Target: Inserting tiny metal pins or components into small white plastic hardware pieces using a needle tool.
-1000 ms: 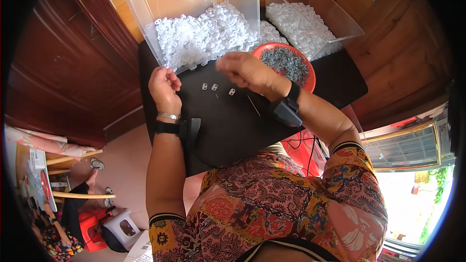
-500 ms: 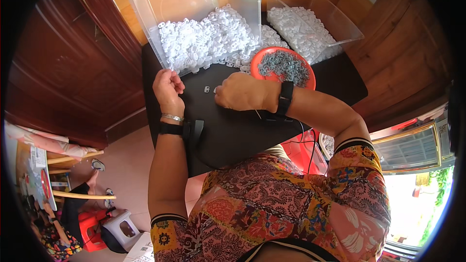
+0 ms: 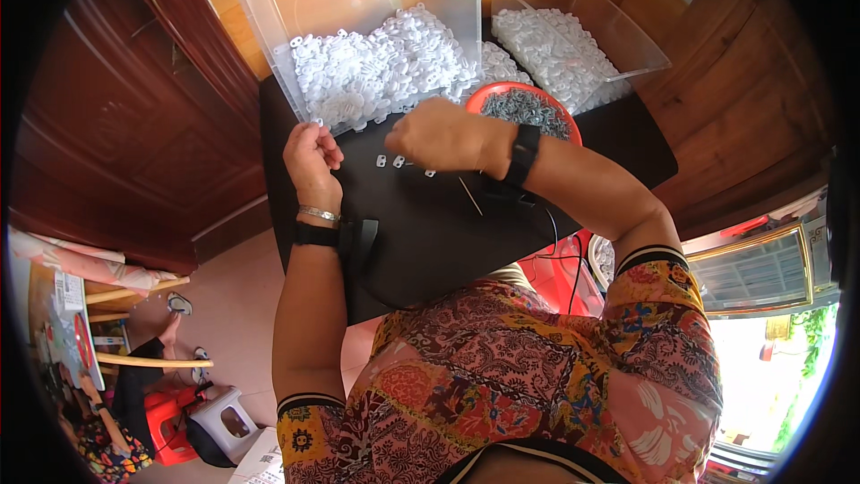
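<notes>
My left hand (image 3: 313, 161) rests by the near left corner of a tall clear plastic bin (image 3: 269, 54). Its fingers are curled, with a small white piece (image 3: 320, 122) showing at the pinched tips. My right hand (image 3: 439, 134) hovers over the black table, between the bin and an orange-red bowl (image 3: 576, 133). Its fingers bend under and hide whatever they hold. Below it lie small white plastic pieces with holes, one at the left (image 3: 381, 161), another beside it (image 3: 399, 161) and a third (image 3: 430, 173) partly under the hand.
White pieces (image 3: 385, 63) fill the bin; more lie in a second clear bin (image 3: 645, 67). Small grey metal parts (image 3: 528, 109) fill the bowl. A thin pale stick (image 3: 470, 197) and dark cables (image 3: 555, 233) are near the table's front. Another person's arm (image 3: 103, 408) shows at lower left.
My right hand has moved up and away from the table's middle, uncovering more white pieces and the thin stick. The left hand has barely moved.
</notes>
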Available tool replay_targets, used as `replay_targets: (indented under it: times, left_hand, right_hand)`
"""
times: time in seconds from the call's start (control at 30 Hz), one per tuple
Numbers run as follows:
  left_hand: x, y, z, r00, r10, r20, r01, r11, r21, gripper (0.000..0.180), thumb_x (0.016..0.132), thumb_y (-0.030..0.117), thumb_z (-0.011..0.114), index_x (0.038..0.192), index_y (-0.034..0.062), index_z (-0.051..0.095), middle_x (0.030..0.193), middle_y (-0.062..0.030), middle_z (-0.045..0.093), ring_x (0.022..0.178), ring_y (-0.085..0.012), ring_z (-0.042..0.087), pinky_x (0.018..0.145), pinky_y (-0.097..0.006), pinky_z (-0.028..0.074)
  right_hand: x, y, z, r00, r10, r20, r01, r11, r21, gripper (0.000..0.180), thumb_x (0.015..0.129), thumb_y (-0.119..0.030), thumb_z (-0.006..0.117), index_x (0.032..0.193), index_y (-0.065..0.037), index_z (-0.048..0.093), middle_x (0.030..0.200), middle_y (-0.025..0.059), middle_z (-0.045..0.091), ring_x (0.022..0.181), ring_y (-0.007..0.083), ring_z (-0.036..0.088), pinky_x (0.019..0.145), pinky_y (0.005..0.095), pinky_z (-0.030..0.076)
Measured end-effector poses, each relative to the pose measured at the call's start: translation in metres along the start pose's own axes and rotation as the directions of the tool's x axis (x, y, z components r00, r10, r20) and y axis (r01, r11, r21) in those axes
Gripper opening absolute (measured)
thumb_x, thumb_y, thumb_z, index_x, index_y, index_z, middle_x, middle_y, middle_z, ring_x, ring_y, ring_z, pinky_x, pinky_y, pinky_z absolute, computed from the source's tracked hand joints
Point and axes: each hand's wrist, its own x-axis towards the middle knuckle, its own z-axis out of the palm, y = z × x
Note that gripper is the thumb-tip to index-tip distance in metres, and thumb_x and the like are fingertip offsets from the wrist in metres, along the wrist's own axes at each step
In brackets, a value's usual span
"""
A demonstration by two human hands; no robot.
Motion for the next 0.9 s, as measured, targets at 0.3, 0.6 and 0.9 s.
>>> replay_targets:
  times: [0.3, 0.6, 0.9]
  left_hand:
    - [0.0, -0.001, 0.0, 1.0, -0.003, 0.007, 0.003, 1.0, 0.006, 0.016, 0.088, 0.018, 0.05, 0.077, 0.0071, 0.052, 0.06, -0.0028, 0.05, 0.045, -0.0145, 0.047, 0.041, -0.025, 0.031]
    - [-0.002, -0.004, 0.002, 0.999, -0.017, 0.032, 0.016, 1.0, 0.021, 0.016, 0.088, 0.019, 0.051, 0.077, 0.0071, 0.053, 0.06, -0.0017, 0.05, 0.044, -0.0135, 0.047, 0.041, -0.024, 0.031]
    - [-0.006, -0.005, 0.007, 0.997, -0.015, 0.077, 0.012, 0.999, 0.048, 0.015, 0.087, 0.018, 0.051, 0.077, 0.0071, 0.054, 0.059, -0.0012, 0.051, 0.044, -0.0125, 0.047, 0.04, -0.024, 0.031]
  right_hand:
    - [-0.006, 0.002, -0.004, 0.989, 0.113, 0.091, -0.119, 0.991, 0.061, 0.013, 0.077, -0.015, 0.056, 0.077, -0.008, 0.067, 0.075, 0.0132, 0.065, 0.074, 0.0343, 0.065, 0.065, 0.0436, 0.052]
    - [0.014, -0.003, 0.009, 0.978, 0.142, 0.15, -0.136, 0.989, -0.05, 0.015, 0.076, -0.01, 0.056, 0.076, -0.004, 0.07, 0.078, 0.0148, 0.068, 0.075, 0.0329, 0.067, 0.065, 0.0418, 0.054]
    - [0.029, -0.001, 0.013, 0.948, 0.213, 0.237, -0.225, 0.974, 0.028, 0.017, 0.075, -0.012, 0.055, 0.081, -0.003, 0.068, 0.077, 0.018, 0.066, 0.075, 0.0339, 0.066, 0.064, 0.0426, 0.052]
